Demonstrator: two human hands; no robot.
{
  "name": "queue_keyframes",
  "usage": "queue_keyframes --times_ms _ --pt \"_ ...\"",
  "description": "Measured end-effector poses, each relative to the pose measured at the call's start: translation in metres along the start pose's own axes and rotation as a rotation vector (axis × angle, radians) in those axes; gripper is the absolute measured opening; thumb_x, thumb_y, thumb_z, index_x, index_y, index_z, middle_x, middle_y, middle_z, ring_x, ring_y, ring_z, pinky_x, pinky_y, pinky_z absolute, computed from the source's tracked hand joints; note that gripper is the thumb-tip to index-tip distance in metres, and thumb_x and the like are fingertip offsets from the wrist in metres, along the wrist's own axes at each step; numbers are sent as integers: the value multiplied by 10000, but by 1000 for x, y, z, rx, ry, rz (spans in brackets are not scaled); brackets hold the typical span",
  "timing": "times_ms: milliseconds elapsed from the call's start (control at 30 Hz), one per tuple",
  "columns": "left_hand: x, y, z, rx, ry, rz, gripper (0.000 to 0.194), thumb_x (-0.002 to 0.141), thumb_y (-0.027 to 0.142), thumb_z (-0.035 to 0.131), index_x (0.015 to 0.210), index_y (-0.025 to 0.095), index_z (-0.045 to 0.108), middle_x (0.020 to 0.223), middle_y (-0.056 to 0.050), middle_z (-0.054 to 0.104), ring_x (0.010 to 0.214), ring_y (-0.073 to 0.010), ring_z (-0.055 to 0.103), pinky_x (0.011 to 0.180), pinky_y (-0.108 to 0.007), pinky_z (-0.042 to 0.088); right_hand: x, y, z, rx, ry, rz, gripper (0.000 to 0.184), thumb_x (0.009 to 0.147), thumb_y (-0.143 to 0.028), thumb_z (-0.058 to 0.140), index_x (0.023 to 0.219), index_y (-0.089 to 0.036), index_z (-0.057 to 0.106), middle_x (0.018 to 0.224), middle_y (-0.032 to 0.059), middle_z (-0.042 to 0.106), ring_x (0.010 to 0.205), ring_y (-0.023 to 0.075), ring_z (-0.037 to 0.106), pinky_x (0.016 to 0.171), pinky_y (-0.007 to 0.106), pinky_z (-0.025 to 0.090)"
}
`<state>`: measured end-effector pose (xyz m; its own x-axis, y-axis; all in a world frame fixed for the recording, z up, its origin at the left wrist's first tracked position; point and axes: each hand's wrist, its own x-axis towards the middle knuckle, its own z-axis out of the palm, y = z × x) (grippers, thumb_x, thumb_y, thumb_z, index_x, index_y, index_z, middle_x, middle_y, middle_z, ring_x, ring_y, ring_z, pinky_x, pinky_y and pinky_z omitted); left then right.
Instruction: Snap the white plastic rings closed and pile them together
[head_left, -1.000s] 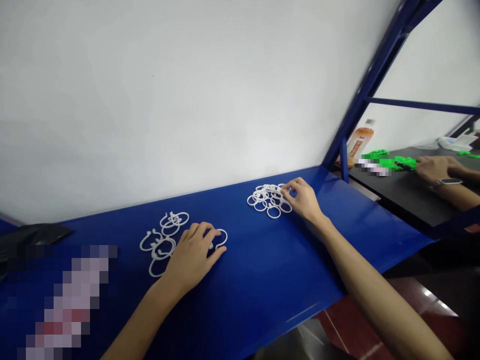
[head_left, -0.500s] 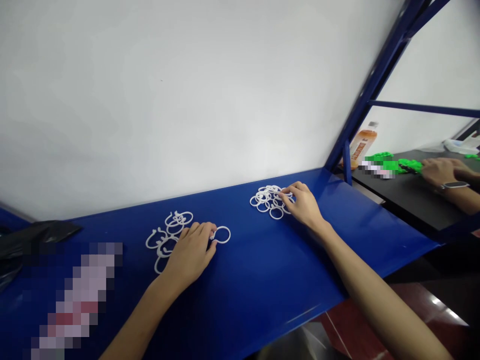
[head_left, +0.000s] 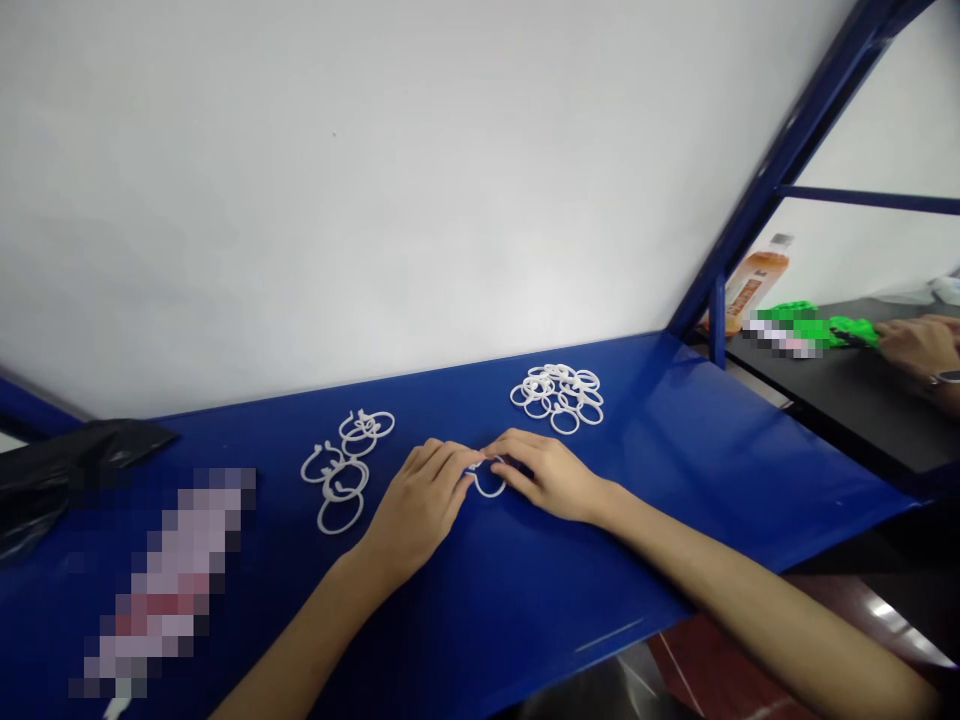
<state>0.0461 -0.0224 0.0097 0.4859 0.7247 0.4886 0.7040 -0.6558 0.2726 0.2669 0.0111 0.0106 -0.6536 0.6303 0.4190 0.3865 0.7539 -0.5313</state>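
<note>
My left hand (head_left: 420, 505) and my right hand (head_left: 551, 477) meet at the middle of the blue shelf (head_left: 525, 570), fingertips pinched on one white plastic ring (head_left: 489, 483) that lies between them. To the left of my left hand lies a loose group of opened white rings (head_left: 345, 465). Behind my right hand sits a heap of several white rings (head_left: 559, 395), not touched by either hand.
A black bag (head_left: 67, 460) lies at the shelf's left end, beside a blurred patch. A blue slanted post (head_left: 780, 170) bounds the right side. Beyond it, a bottle (head_left: 754, 280), green parts (head_left: 814, 325) and another person's hand (head_left: 919, 345) are on a dark table.
My right hand left the heap of rings and came left to the ring by my left hand. Both hands now pinch that ring. The view shifted slightly.
</note>
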Motion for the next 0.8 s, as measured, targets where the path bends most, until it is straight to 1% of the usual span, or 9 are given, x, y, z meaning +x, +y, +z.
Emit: queue_keyframes --times_ms 133,233,300,400,467,567,667,733,800 --pt "-1 -1 1 -9 38 43 217 984 177 464 1110 238 630 1031 -35 707 957 -201 628 899 -384 495 0 5 2 93 16 88 151 985 -274 544 1052 -188 647 925 46 697 806 153 665 748 288 546" --pt "-2 -2 1 -30 60 33 224 981 161 468 1105 242 636 1041 -32 705 975 -198 624 905 -379 489 1 3 2 121 19 126 166 974 -309 571 1068 -194 647 889 28 687 737 135 640 693 269 532" --pt "-2 -1 0 -55 66 11 191 979 189 489 1091 240 635 1039 -33 693 975 -197 618 913 -380 486 1 0 0 94 43 109 216 984 -333 555 1141 -203 626 982 47 681 787 143 641 735 294 542" --pt "-1 2 -1 -109 64 -39 153 982 237 500 1057 241 633 1029 -30 671 965 -193 609 934 -386 475 0 -4 -4 17 90 13 347 947 -416 608 1224 -207 592 1201 107 622 1029 199 627 891 366 540" --pt "0 5 -1 -160 65 -100 145 982 251 498 1032 242 634 1013 -24 662 961 -189 606 924 -374 477 -1 -6 -4 -49 88 -73 390 926 -432 635 1240 -206 584 1222 119 614 1114 229 597 941 394 527" --pt "2 10 -3 -262 76 -241 153 979 283 498 1030 250 639 978 -8 653 910 -170 611 852 -326 498 -4 -6 -1 -127 92 -134 291 996 -328 530 1258 -205 563 1087 100 676 973 209 636 851 368 554" --pt "3 11 -6 -383 45 -357 177 975 332 508 1052 271 656 965 7 653 841 -150 616 739 -280 506 -4 -5 3 -101 145 -130 219 1020 -259 469 1193 -188 584 1001 90 693 866 183 651 765 318 556" --pt "3 10 -8 -429 30 -375 173 952 344 556 1068 287 670 955 15 659 831 -149 617 703 -267 500 -4 -5 4 -58 174 -117 176 1016 -249 479 1117 -182 606 965 85 692 849 175 653 752 303 551" --pt "3 9 -7 -421 69 -341 152 924 324 611 1050 291 690 920 22 669 839 -152 614 740 -275 500 -3 -5 4 -23 177 -105 149 1011 -242 489 1066 -186 615 957 79 693 845 171 647 758 302 545"
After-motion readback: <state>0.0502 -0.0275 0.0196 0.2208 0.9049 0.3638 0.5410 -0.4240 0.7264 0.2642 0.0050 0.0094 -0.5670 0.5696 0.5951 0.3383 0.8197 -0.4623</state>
